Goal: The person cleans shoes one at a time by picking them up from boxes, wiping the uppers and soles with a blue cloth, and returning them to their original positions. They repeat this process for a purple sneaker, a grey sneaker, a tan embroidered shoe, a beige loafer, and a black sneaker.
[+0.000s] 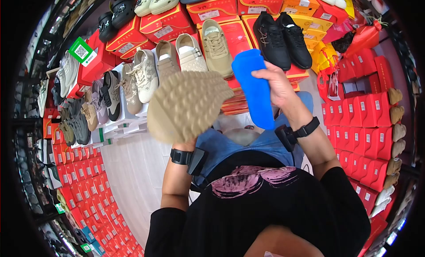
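A beige shoe (188,106) is raised in front of me, its knobbly sole turned toward my eyes. My left hand (187,144) holds it from below and behind; the shoe hides the fingers. To the right, a bright blue insole (254,89) hangs nearly upright, toe end up. My right hand (276,82) grips it by the edge, thumb on the near face. A second edge shows at its top, so there may be two stacked. The shoe and the insole are apart. Behind them stand a khaki lace-up shoe (215,49) and black sneakers (276,42).
Red shoe boxes (212,9) with shoes on top line the back. More sneakers (144,75) stand on the left. Stacks of red boxes (361,111) rise on the right and others (88,186) at lower left. A green QR card (82,51) stands among the shoes.
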`<state>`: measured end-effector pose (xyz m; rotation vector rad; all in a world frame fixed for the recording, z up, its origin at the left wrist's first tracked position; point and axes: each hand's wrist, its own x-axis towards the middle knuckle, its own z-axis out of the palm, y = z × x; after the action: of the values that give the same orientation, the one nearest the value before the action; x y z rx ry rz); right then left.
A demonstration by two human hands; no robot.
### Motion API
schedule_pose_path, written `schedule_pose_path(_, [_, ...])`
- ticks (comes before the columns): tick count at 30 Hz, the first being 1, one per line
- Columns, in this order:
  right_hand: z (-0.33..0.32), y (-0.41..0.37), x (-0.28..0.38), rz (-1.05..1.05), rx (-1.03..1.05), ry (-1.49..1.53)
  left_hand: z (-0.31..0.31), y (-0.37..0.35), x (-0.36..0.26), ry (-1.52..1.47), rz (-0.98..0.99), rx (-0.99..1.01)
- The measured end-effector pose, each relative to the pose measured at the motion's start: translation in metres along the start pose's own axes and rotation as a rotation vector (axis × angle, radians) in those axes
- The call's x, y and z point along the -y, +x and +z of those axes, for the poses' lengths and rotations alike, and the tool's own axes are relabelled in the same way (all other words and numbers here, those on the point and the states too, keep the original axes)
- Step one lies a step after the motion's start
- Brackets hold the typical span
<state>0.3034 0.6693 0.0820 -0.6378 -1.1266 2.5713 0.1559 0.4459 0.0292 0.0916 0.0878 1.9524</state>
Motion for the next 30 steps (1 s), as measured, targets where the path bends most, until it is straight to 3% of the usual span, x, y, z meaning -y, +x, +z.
schedule_pose_path(5, [0.013,0.004,-0.03,-0.002,-0.007,-0.394,0.019,-0.004,0.005,0.026,-0.133,-0.139])
schedule_pose_path(8, [0.019,0.001,-0.037,-0.345,-0.091,-0.993,0.027,0.004,0.011,0.036,-0.175,-0.27])
schedule_pose_path(9, [0.024,-0.003,-0.035,-0.348,-0.097,-0.989,0.022,0.008,0.011,0.077,-0.165,-0.228])
schedule_pose_path(10, [0.031,-0.008,-0.032,-0.453,-0.088,-1.061,0.012,0.01,0.007,0.27,-0.056,0.017])
schedule_pose_path(11, [0.036,-0.012,-0.03,-0.56,-0.075,-1.134,0.002,0.013,0.003,0.272,-0.059,0.018])
schedule_pose_path(13, [0.042,-0.017,-0.021,-0.558,-0.061,-1.094,0.002,0.02,0.001,0.501,-0.016,-0.183])
schedule_pose_path(15, [0.051,-0.03,-0.004,-0.285,0.017,-0.746,0.005,0.019,0.0,0.488,-0.011,-0.216])
schedule_pose_path(17, [0.062,-0.046,0.012,-0.303,0.015,-0.736,0.009,0.016,0.0,0.462,0.0,-0.284])
schedule_pose_path(19, [0.064,-0.054,0.021,-0.806,0.166,-0.914,0.011,0.016,0.0,0.478,0.03,-0.323])
schedule_pose_path(20, [0.068,-0.063,0.031,-0.807,0.166,-0.914,0.012,0.016,0.0,0.492,0.059,-0.361])
schedule_pose_path(23, [0.075,-0.083,0.044,-0.67,0.592,-0.922,-0.012,0.019,-0.01,0.523,-0.013,-0.373])
schedule_pose_path(24, [0.073,-0.085,0.039,-0.666,0.58,-0.908,0.035,0.018,0.008,0.572,0.049,-0.407])
schedule_pose_path(25, [0.071,-0.086,0.035,-0.664,0.566,-0.893,0.037,0.021,0.005,0.577,0.05,-0.404])
schedule_pose_path(28, [0.05,-0.086,0.027,-0.676,0.232,-0.801,0.05,0.028,0.001,0.814,0.127,-0.374])
schedule_pose_path(29, [0.043,-0.09,0.025,-0.477,0.134,-0.558,0.06,0.033,0.0,0.813,0.127,-0.375])
schedule_pose_path(30, [0.034,-0.091,0.024,-0.414,0.082,-0.493,0.069,0.04,-0.001,0.965,0.143,-0.351])
